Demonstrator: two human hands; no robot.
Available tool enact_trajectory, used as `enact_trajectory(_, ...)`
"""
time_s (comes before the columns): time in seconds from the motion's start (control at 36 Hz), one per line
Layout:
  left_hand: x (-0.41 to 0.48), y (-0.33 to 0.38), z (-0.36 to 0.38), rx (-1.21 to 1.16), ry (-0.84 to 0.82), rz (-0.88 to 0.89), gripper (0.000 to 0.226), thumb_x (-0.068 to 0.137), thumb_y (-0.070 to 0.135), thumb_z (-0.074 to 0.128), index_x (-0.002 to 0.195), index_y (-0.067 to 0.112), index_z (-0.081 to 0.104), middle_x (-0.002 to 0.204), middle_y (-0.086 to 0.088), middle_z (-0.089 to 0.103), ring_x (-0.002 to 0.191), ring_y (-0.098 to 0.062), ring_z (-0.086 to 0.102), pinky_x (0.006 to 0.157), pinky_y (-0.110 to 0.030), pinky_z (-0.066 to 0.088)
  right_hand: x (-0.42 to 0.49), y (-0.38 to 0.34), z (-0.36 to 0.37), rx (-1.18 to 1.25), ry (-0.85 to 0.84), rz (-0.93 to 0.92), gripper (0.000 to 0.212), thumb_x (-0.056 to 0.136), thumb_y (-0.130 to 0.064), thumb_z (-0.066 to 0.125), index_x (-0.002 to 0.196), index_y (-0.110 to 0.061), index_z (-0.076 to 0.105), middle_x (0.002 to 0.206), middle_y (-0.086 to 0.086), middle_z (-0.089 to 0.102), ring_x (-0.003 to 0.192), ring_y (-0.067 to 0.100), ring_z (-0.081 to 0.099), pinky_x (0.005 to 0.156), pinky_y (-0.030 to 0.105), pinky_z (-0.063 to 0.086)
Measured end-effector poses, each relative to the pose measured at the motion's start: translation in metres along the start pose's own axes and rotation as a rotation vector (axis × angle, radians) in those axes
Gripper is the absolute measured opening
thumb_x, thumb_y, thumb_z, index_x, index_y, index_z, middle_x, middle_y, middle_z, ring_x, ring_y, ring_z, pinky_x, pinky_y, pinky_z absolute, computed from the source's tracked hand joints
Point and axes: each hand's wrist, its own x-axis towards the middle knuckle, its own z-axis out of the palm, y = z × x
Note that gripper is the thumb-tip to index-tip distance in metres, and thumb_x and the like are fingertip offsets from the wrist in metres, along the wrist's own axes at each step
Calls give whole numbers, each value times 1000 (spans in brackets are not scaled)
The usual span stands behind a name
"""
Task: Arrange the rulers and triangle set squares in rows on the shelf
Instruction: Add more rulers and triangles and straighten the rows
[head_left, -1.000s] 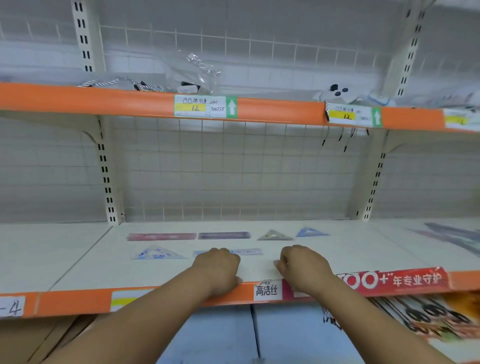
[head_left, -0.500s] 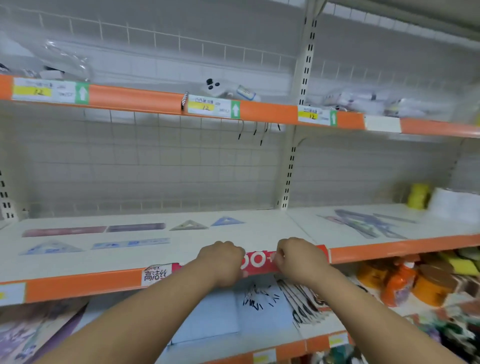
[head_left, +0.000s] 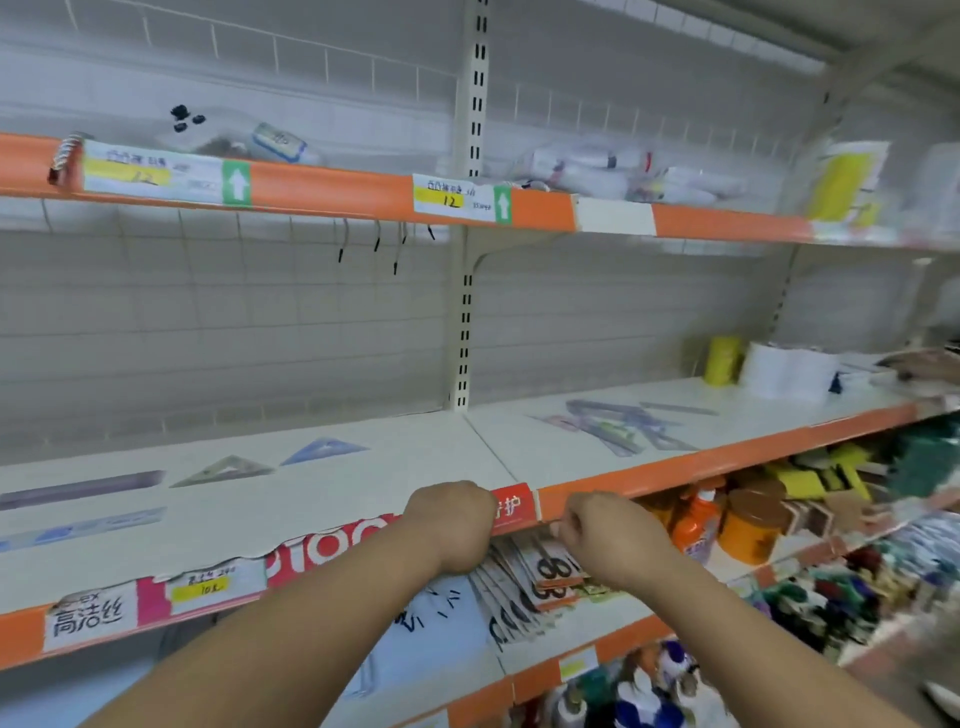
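- L hand (head_left: 451, 526): forearm comes up from bottom-left; wrist straight; back of hand faces cam; fingers curled into a fist against the shelf (head_left: 363, 499) front edge, covering part of the red label strip (head_left: 511, 506); can't tell if it grips the lip or just rests there
- R hand (head_left: 613, 540): forearm comes up from bottom-right; sits just right of the L hand, a gap between them; fingers (head_left: 563, 530) curled in tight at the lower edge of the orange front strip; nothing seen in it; can't tell if it pinches the strip
- Left bay, back row: purple ruler (head_left: 78, 488) flat, lengthwise along the shelf; grey-green set square (head_left: 223, 470) just right of it; blue set square (head_left: 324, 449) right again; all apart, not touching
- Left bay, front row: pale blue ruler (head_left: 88, 527) flat, parallel to the purple one, nearer the edge
- Right bay: loose pile of rulers and set squares (head_left: 623, 426), overlapping at mixed angles; one thin ruler (head_left: 678, 409) lies apart behind it; both well away from the hands
- Far right, same level: yellow roll (head_left: 722, 359) upright beside a white roll (head_left: 784, 369)
- Upper shelf: price label (head_left: 454, 200) w/ green arrow on orange strip; bagged goods above, blurred
- Below: flat packs (head_left: 540, 571) w/ black numerals under the R hand; orange bottle (head_left: 696, 519) and brown-lidded jar (head_left: 748, 525) to the right
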Motion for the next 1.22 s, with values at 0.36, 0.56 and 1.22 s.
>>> enact_trajectory(0.36, 154, 27, -10, -26, 50, 133, 19, 92, 9, 44, 107, 10, 56, 115, -10, 56, 104, -28, 56, 73, -30, 39, 93, 98, -5, -78, 60, 139, 26, 97, -32, 43, 96, -12, 60, 89, 6, 60, 86, 25, 57, 61, 30, 35)
enact_trajectory(0.56, 222, 31, -3, -12, 24, 151, 23, 94, 9, 41, 110, 11, 57, 116, -8, 57, 106, -25, 57, 75, -29, 40, 126, 132, 1, -88, 51, 222, 26, 97, -33, 42, 102, -15, 60, 102, 4, 63, 95, 22, 58, 66, 30, 41)
enact_trajectory(1.22, 343, 56, 8, 32, -101, -152, 34, 96, 23, 47, 130, 19, 53, 132, -7, 54, 120, -24, 54, 93, -32, 45, 254, 277, 17, -39, 3, 21, 24, 95, -28, 40, 73, -24, 47, 81, -3, 53, 85, 17, 57, 67, 27, 39)
